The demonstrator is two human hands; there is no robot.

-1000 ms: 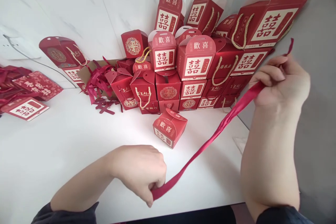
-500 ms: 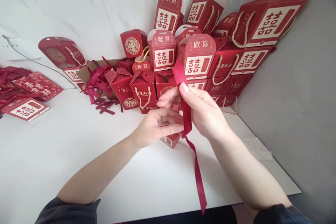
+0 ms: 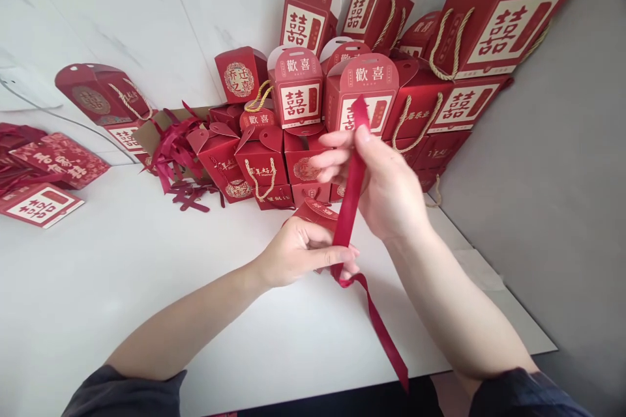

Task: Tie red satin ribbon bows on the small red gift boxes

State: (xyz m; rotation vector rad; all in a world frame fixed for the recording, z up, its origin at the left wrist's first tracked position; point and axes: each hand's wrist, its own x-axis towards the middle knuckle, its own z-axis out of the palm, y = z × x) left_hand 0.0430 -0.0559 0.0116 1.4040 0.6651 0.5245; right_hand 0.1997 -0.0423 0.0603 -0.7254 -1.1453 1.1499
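A long dark-red ribbon runs between my two hands, and its loose tail hangs down over the table's front. My left hand pinches the ribbon low down, where it makes a small bend or loop. Higher up, my right hand grips the ribbon's upper end between thumb and index finger, its other fingers spread out to the left. Behind my left hand sits a small red gift box, mostly hidden by the fingers and the ribbon.
Red gift boxes with cord handles are stacked against the tiled wall. At left, a cardboard box holds tangled red ribbons. Flat red cards lie on the white table. A grey wall bounds the right.
My right hand has risen slightly and drawn the ribbon upward. My left hand has shifted a little right and down, closing on the ribbon. More of the small box behind it shows.
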